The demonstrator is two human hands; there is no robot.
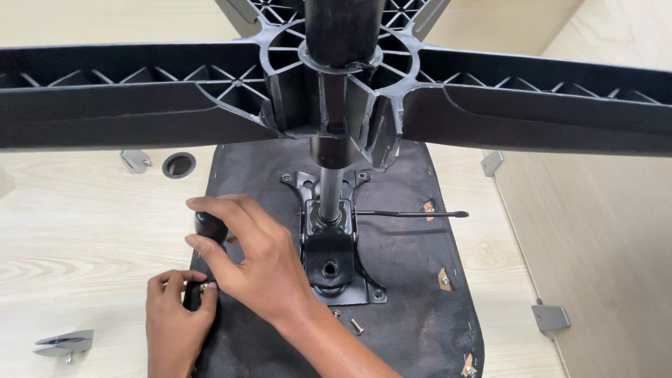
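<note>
Upside-down office chair seat, underside covered in black fabric (406, 294), lying on a pale wood-grain counter (84, 224) and filling the centre and lower right of the frame. Black metal tilt mechanism plate (332, 255) bolted at the seat's middle, with a grey steel gas-lift column (330, 189) rising from it into a black ribbed plastic five-arm chair base (140, 98) that spans the whole top of the frame. Thin black adjustment lever (413, 213) projecting right from the mechanism. Black plastic armrest bracket (208, 225) at the seat's left edge, centre-left of frame. Right hand (255, 259), reaching across from the lower right, fingers curled and spread over this bracket, touching it. Left hand (178, 315), lower left, fingertips pinched together on a small silver screw (204, 286) at the bracket's lower end, just beside the right hand. Two loose silver screws (350, 322) lying on the fabric below the plate. Grey round cable grommet (179, 164) set in the counter, upper left. Grey metal bracket (64, 343) lying at lower left.
</note>
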